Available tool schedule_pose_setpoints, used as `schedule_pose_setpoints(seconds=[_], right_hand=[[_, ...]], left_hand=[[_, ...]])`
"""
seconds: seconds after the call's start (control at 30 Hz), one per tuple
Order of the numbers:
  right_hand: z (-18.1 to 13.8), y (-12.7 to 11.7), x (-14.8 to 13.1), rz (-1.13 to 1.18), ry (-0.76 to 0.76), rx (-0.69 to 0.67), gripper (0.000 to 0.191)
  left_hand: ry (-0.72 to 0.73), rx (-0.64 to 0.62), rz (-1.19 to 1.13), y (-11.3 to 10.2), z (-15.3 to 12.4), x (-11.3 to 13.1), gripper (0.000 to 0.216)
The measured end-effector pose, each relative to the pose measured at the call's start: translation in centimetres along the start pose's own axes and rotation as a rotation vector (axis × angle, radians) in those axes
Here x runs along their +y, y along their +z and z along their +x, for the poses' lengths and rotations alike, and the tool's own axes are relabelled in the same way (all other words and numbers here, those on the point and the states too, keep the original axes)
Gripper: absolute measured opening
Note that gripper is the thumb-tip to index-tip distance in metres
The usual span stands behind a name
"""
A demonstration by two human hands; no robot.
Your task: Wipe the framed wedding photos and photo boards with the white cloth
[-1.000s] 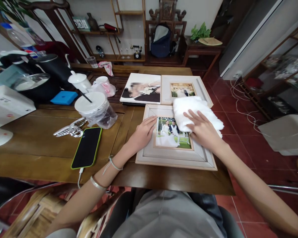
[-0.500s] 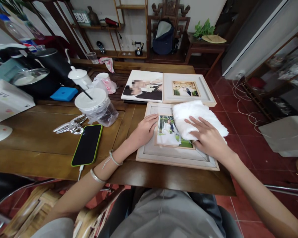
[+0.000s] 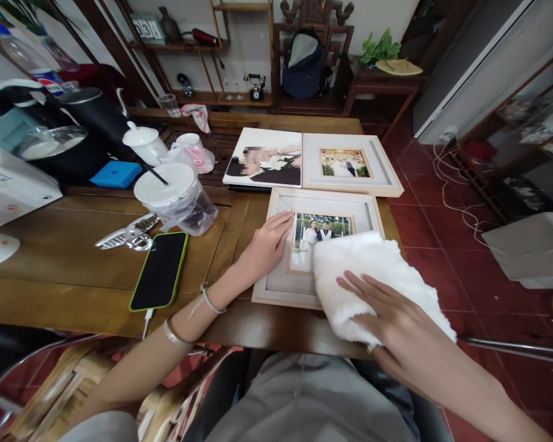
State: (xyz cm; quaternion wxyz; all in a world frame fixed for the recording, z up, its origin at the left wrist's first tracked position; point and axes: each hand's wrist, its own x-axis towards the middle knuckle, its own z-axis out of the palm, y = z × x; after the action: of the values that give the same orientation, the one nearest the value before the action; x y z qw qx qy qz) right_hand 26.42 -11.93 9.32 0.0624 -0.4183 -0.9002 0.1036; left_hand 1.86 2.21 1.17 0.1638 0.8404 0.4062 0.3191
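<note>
A light wooden picture frame [image 3: 276, 197] holding a wedding photo [image 3: 306, 233] lies flat near the table's front edge. My left hand [image 3: 268, 244] rests on its left side, fingers stretched out towards the photo. Over the lower right part of the frame is a fluffy white towel [image 3: 350, 258]. My right hand [image 3: 389, 313] holds the towel with its fingers laid across the top; its thumb is partly hidden. The towel covers the photo's lower right and hangs past the frame's right corner.
Behind lie a second frame [image 3: 384, 161] and a wedding picture panel [image 3: 258, 136]. To the left are a charging phone [image 3: 160, 270], metal hair clips [image 3: 128, 236], a lidded cup with a straw [image 3: 166, 184], a white teapot [image 3: 145, 144] and a blue box [image 3: 116, 174].
My right hand has drawn the towel down towards me, uncovering the photo's upper right and the frame's top right. My left hand has stayed on the frame.
</note>
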Motion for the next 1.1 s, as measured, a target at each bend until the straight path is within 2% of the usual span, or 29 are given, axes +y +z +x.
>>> schedule_pose_setpoints(seconds=[0.1,0.2,0.33,0.4,0.47,0.53,0.63,0.83,0.9,0.97,1.1], right_hand=[[1.4,0.5,2.5,-0.093,0.050,0.072,0.033],[3.3,0.9,6.2,-0.189,0.097,0.186,0.028],[6.1,0.5,10.7,-0.246,0.199,0.324,0.027],[7.6,0.2,12.0,-0.253,0.219,0.334,0.030],[8.7,0.2,12.2,-0.267,0.193,0.282,0.034],[9.2,0.4,11.3,-0.276,0.141,0.198,0.038],[8.3,0.5,8.3,-0.224,0.071,0.088,0.039],[1.9,-2.0,1.1,-0.021,0.014,-0.098,0.035],[0.2,-3.0,-0.2,0.017,0.001,-0.082,0.037],[-0.2,-3.2,-1.0,0.003,0.027,-0.030,0.039],[2.5,-0.9,-2.2,-0.066,0.135,0.081,0.034]], left_hand=[[-0.006,-0.006,0.004,-0.1,-0.1,0.2,0.037],[-0.026,-0.017,0.006,-0.2,-0.2,0.3,0.038],[-0.042,-0.011,0.006,0.0,-0.3,0.4,0.038],[-0.037,-0.006,0.007,0.1,-0.3,0.3,0.039],[-0.033,-0.005,0.007,0.1,-0.2,0.3,0.039],[-0.033,0.000,0.008,0.2,-0.2,0.2,0.039],[-0.040,0.011,0.006,0.2,-0.2,0.3,0.039],[-0.048,0.015,-0.013,0.2,-0.2,0.5,0.039],[-0.052,0.020,-0.018,0.3,-0.3,0.5,0.039],[-0.049,0.028,-0.020,0.3,-0.3,0.5,0.039],[-0.062,0.027,-0.036,-0.2,-0.1,0.6,0.039]])
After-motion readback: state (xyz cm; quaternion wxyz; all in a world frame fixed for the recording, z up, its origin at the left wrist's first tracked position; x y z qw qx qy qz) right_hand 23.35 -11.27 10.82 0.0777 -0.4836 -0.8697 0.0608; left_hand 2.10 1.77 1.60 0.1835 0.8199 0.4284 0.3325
